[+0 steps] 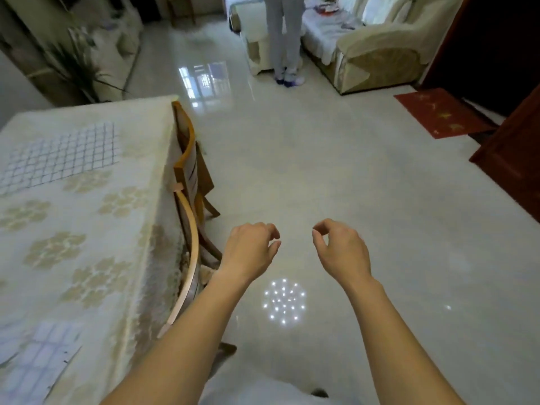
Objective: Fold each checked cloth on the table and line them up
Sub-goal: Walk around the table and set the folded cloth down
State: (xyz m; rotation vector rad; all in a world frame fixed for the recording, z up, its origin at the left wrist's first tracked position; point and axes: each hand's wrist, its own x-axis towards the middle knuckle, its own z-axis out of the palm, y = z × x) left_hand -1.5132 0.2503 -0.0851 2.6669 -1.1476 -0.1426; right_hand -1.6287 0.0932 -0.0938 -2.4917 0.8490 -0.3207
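- Over the glossy floor (350, 185), to the right of the surface (96, 217), your left hand (251, 247) and right hand (339, 249) hang side by side, well apart from either cloth.
- On both hands the fingers (271, 232) are loosely curled, thumb near forefinger, pinching nothing. I judge them idle between steps, since you face away from the work.
- One checked cloth (61, 156) lies flat at the far left of the surface. A second checked cloth (38, 366) lies at the near left corner, too blurred to tell its folds.
- The two sit well apart, so the lining up looks unfinished.
- Two wooden chairs (187, 168) are tucked against the surface's right edge, between you and the cloths.
- No basket, box or other container shows.
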